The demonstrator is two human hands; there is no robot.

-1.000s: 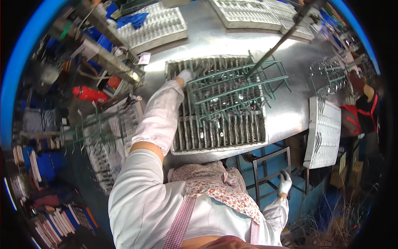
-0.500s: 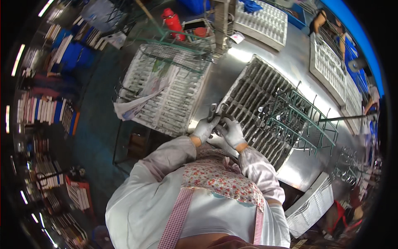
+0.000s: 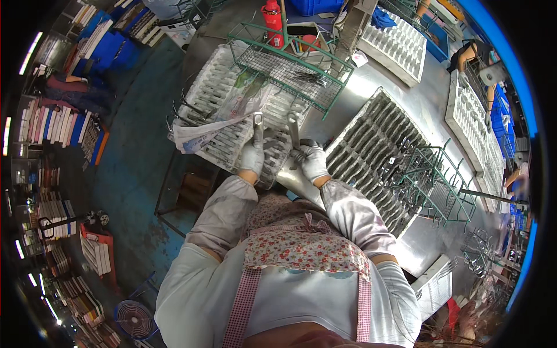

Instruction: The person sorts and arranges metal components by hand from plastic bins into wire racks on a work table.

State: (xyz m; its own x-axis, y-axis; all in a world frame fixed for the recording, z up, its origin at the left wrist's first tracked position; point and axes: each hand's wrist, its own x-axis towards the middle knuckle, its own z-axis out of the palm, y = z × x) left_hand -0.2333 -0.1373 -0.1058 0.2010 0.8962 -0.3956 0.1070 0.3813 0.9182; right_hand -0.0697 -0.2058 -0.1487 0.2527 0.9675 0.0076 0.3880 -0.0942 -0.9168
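Note:
My left hand (image 3: 252, 156), in a grey-white glove, is closed round a metal wrench (image 3: 258, 120) whose ring end points away from me. My right hand (image 3: 314, 160), gloved alike, grips another wrench (image 3: 293, 129), also ring end up; darker metal shows by its fingers, and I cannot tell how many pieces it holds. Both hands are apart, the left over the near part of a pale ribbed tray (image 3: 204, 87), the right between it and a dark-slotted tray (image 3: 362, 136). A printed plastic bag (image 3: 203, 134) lies across the pale tray.
A green wire basket (image 3: 290, 66) stands at the pale tray's far end, near a red bottle (image 3: 272, 23). Another green wire rack (image 3: 435, 180) sits on the right tray. More pale trays (image 3: 394, 49) line the metal table's far side. At far right, another person's arm (image 3: 464, 57) shows.
My hands were close together beside the right tray, with both ring ends side by side. They have moved left and apart, each with a wrench. The whole view has shifted somewhat.

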